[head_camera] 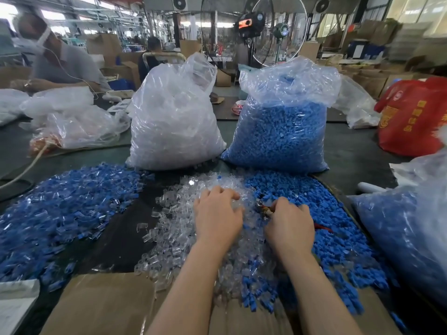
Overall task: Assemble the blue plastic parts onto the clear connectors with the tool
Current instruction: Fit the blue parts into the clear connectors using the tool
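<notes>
Tool point(266, 209) gripped in right hand point(290, 228), left hand point(217, 216) on clear connectors point(183, 228)

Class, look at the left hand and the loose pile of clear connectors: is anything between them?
Nothing visible. The left hand rests directly on the clear connectors, fingers curled into the pile.

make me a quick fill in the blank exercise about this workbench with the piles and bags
1. The left hand rests on the pile of ____ connectors.
2. The right hand grips a tool with ____ handles.
3. The upright bag behind the right hand is filled with ____ parts.
4. The assembled pieces lie heaped to the ____ of both hands.

Missing words: clear; red; blue; left
</notes>
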The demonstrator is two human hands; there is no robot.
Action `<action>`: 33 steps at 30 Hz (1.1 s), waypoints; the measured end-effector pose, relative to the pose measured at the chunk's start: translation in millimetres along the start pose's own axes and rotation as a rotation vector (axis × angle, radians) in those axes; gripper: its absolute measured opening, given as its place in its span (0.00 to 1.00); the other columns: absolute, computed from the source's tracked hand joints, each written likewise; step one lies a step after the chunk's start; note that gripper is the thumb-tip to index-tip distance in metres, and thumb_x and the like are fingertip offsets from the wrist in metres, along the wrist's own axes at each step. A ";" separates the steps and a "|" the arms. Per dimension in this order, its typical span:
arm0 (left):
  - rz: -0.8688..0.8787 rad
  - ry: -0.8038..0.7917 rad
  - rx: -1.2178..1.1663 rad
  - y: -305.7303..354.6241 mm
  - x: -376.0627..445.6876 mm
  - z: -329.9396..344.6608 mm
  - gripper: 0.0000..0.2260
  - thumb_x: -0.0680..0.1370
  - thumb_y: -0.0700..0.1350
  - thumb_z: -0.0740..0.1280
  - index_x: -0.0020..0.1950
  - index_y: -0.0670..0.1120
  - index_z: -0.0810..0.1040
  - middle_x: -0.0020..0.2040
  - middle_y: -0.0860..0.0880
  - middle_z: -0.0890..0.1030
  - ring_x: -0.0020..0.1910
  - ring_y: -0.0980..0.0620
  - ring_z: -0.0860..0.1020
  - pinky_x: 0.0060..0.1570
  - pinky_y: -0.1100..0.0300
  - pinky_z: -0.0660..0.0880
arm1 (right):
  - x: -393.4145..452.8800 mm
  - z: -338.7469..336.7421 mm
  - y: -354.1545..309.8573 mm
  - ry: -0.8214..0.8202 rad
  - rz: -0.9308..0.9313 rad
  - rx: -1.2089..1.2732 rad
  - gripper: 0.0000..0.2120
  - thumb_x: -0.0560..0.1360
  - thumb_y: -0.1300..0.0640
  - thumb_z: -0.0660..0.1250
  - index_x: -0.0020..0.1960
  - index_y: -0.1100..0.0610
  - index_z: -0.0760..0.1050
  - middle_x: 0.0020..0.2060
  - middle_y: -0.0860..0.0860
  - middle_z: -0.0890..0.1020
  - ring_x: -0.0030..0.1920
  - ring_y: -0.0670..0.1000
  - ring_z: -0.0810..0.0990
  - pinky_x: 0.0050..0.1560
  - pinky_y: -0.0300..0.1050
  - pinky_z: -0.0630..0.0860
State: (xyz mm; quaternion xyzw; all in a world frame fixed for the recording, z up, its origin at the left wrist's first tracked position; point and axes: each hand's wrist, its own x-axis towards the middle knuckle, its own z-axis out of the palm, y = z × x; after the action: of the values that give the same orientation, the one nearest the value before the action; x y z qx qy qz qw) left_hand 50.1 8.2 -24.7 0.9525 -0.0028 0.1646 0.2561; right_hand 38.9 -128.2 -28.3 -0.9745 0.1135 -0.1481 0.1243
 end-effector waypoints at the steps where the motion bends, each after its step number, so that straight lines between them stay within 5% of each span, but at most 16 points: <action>1: -0.002 0.008 -0.005 0.6 -0.1 -0.4 0.11 0.78 0.54 0.67 0.60 0.58 0.77 0.59 0.57 0.76 0.60 0.56 0.70 0.70 0.52 0.64 | 0.5 1.1 0.9 0.022 -0.009 0.062 0.09 0.76 0.57 0.67 0.56 0.53 0.73 0.47 0.49 0.81 0.49 0.52 0.69 0.43 0.44 0.64; 9: 0.045 0.065 -0.137 5.9 -6.0 -0.6 0.15 0.80 0.57 0.64 0.66 0.58 0.75 0.58 0.60 0.79 0.55 0.61 0.72 0.56 0.63 0.51 | 2.5 -1.6 -3.0 0.142 -0.172 0.449 0.11 0.75 0.61 0.68 0.55 0.50 0.77 0.45 0.43 0.79 0.47 0.44 0.64 0.45 0.41 0.63; 12: -0.066 0.073 -0.411 9.2 -3.0 -4.7 0.15 0.77 0.60 0.65 0.61 0.55 0.79 0.46 0.64 0.80 0.51 0.63 0.77 0.66 0.54 0.64 | 0.5 -1.6 -6.3 0.173 -0.280 0.476 0.11 0.74 0.63 0.69 0.53 0.51 0.77 0.46 0.43 0.79 0.48 0.44 0.67 0.47 0.40 0.66; 14: -0.170 0.066 -0.576 10.7 0.0 -10.0 0.16 0.75 0.61 0.68 0.58 0.55 0.80 0.42 0.64 0.80 0.50 0.62 0.79 0.64 0.49 0.72 | -2.3 -1.8 -8.4 0.209 -0.345 0.480 0.11 0.73 0.63 0.70 0.53 0.52 0.78 0.47 0.45 0.81 0.48 0.45 0.68 0.47 0.39 0.67; 20: -0.301 0.121 -1.053 11.7 -0.2 -21.0 0.13 0.72 0.43 0.76 0.56 0.45 0.83 0.40 0.49 0.86 0.42 0.53 0.85 0.42 0.69 0.78 | -8.4 -6.1 -14.0 0.372 -0.477 0.443 0.17 0.70 0.62 0.74 0.58 0.53 0.77 0.49 0.46 0.81 0.49 0.47 0.69 0.49 0.38 0.67; 23: -0.264 0.120 -1.175 12.6 -2.5 -24.4 0.12 0.72 0.39 0.76 0.54 0.45 0.83 0.39 0.49 0.86 0.40 0.55 0.85 0.40 0.70 0.77 | -5.4 -11.1 -9.5 0.367 -0.415 0.253 0.33 0.66 0.55 0.76 0.69 0.51 0.71 0.62 0.49 0.75 0.61 0.52 0.68 0.59 0.50 0.69; 25: -0.230 0.090 -1.185 12.5 -3.4 -25.7 0.12 0.72 0.39 0.76 0.54 0.47 0.82 0.40 0.50 0.86 0.40 0.55 0.85 0.41 0.69 0.77 | -3.6 -14.2 -4.3 0.253 -0.338 0.127 0.43 0.65 0.51 0.75 0.77 0.49 0.61 0.72 0.51 0.67 0.72 0.58 0.61 0.72 0.59 0.59; 28: -0.179 0.013 -1.231 15.5 -5.4 -26.7 0.13 0.72 0.38 0.75 0.56 0.46 0.82 0.42 0.50 0.87 0.41 0.56 0.85 0.42 0.69 0.77 | -2.5 -11.5 -1.4 0.119 -0.284 0.072 0.38 0.68 0.49 0.70 0.76 0.50 0.61 0.70 0.50 0.69 0.74 0.59 0.59 0.75 0.60 0.41; 31: -0.131 0.001 -1.200 20.3 -6.0 -26.5 0.15 0.72 0.39 0.76 0.57 0.49 0.80 0.43 0.52 0.86 0.43 0.57 0.85 0.41 0.70 0.77 | -1.0 -8.4 -3.2 0.136 -0.245 0.103 0.25 0.69 0.53 0.69 0.65 0.50 0.70 0.57 0.50 0.77 0.61 0.58 0.74 0.71 0.63 0.59; 33: -0.118 0.027 -1.067 20.2 -5.1 -26.4 0.17 0.71 0.45 0.77 0.58 0.53 0.77 0.44 0.55 0.86 0.45 0.60 0.83 0.43 0.69 0.76 | 1.1 -8.3 -1.1 0.157 -0.247 0.106 0.21 0.69 0.55 0.70 0.61 0.51 0.72 0.50 0.50 0.79 0.50 0.57 0.77 0.50 0.54 0.71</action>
State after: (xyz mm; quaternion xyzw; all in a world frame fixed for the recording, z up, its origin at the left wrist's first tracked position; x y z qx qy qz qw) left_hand 35.2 3.2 5.0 0.6863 -0.0293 0.1378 0.7135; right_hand 37.5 -129.2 -20.0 -0.9586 -0.0061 -0.2437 0.1471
